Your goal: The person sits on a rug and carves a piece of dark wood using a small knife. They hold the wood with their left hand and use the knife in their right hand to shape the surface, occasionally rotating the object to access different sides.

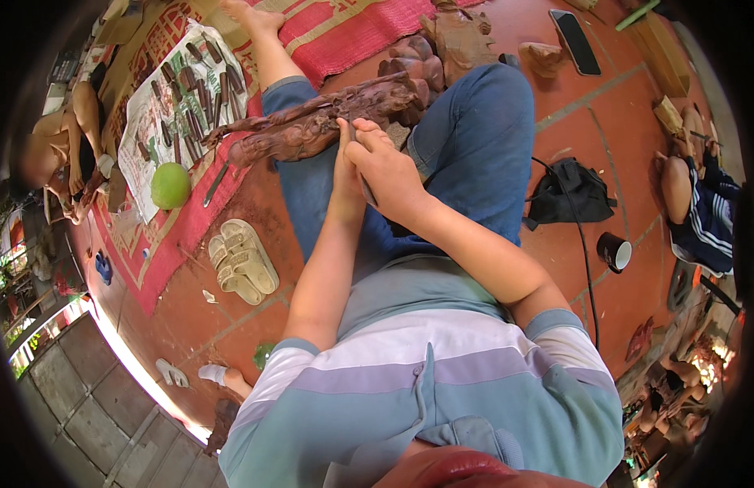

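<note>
A long reddish-brown wood carving (pixel 320 122) with deep relief lies across my raised legs, its far end against other carved wood. At its near side, my right hand (pixel 391 173) is closed round a thin, flat, dark grey tool (pixel 366 192). The tool's end sticks out below the palm; its tip is hidden by the fingers, so its exact kind does not show. My left hand (pixel 346 167) presses against the same tool from the left, fingers held together and pointing at the carving's surface.
Carving chisels (pixel 202 93) lie on a white printed sheet (pixel 141 122), near a green round fruit (pixel 170 185) and a loose chisel (pixel 216 185). Beige sandals (pixel 243 260), a phone (pixel 575 41), a black bag (pixel 573 191), a cable (pixel 586 268) and a cup (pixel 613 251) surround me. People sit at both sides.
</note>
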